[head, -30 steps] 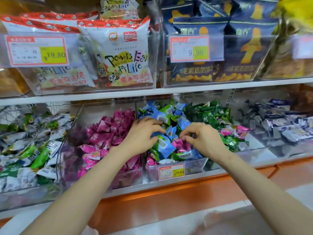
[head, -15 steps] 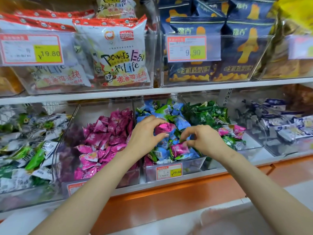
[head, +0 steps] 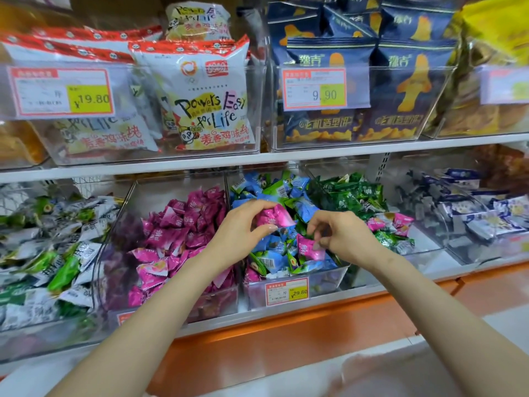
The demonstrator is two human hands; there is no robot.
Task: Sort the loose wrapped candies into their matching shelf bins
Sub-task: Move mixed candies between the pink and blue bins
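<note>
My left hand point(head: 243, 227) grips a pink wrapped candy point(head: 276, 217) above the clear middle bin point(head: 329, 275), which holds mostly blue and green candies. My right hand point(head: 340, 236) pinches a second pink candy point(head: 310, 249) just over the same bin. Left of it stands the pink candy bin point(head: 177, 239), heaped with matching pink wrappers. To the right, the dark green candy bin point(head: 352, 196) also holds a few stray pink candies point(head: 392, 220) near its front.
A bin of white and green candies point(head: 48, 253) sits at far left, a bin of white and blue candies point(head: 472, 216) at far right. The upper shelf point(head: 200, 164) carries snack bags in clear bins. An orange ledge point(head: 286, 333) runs below.
Both hands have lifted out of the blue candy pile, each with a pink candy. One second ago they were digging among the blue wrappers.
</note>
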